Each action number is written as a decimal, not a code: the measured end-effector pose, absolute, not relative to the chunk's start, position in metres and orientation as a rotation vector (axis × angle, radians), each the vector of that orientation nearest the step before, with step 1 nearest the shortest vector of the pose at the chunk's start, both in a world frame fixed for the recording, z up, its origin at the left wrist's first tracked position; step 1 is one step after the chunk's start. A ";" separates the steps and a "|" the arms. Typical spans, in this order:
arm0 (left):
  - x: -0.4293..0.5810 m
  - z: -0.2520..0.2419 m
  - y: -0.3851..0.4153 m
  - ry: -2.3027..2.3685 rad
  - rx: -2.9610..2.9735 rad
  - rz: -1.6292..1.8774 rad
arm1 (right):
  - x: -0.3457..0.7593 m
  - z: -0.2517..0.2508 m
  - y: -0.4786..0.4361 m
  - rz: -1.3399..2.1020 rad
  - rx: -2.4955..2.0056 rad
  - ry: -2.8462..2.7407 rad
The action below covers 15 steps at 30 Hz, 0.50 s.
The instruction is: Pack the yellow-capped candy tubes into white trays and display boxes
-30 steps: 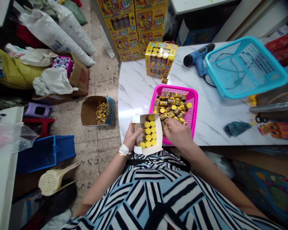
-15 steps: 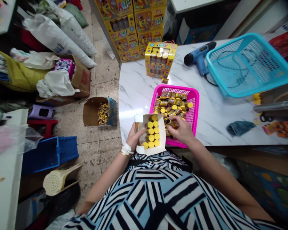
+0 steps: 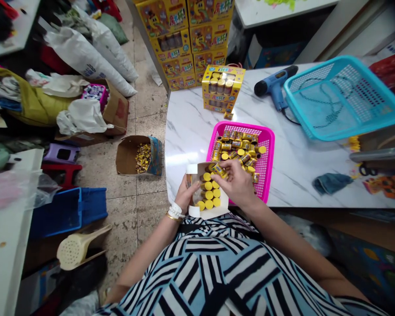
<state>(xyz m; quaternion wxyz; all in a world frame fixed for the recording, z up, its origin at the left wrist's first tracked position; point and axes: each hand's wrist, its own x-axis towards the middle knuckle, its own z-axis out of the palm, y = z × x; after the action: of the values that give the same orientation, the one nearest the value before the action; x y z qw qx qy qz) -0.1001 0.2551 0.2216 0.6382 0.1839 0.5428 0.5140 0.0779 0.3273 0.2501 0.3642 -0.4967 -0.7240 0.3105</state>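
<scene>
My left hand grips the left side of a small open carton with a clear window, tilted toward me. Several yellow-capped tubes stand in rows inside it. Between the thumb and fingers of my right hand is one small yellow-labelled tube, held over the carton's upper right part. Beneath that hand, a pink basket holds many loose tubes of the same kind. One more tube lies on the table behind the basket.
A filled yellow display box stands behind the basket, near stacked yellow boxes. To the right are a blue heat gun, a turquoise basket and a dark blue cloth. A cardboard box of small pieces sits on the floor at left.
My right hand has moved left from the pink basket to the carton, bringing a tube with it. My left hand still holds the carton. The whole view has shifted slightly.
</scene>
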 end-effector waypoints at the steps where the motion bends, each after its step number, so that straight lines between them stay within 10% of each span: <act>1: -0.100 0.220 0.254 1.245 0.404 1.170 | 0.077 0.245 0.327 0.732 -1.252 -1.943; 15: -0.096 0.212 0.254 1.253 0.273 1.139 | 0.079 0.217 0.324 0.415 -1.308 -2.139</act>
<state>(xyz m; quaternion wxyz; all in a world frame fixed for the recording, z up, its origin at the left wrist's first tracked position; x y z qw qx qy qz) -0.0962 0.2541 0.2116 0.6543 0.1204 0.5526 0.5021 0.0789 0.3245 0.2166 0.2956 -0.4917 -0.8041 0.1559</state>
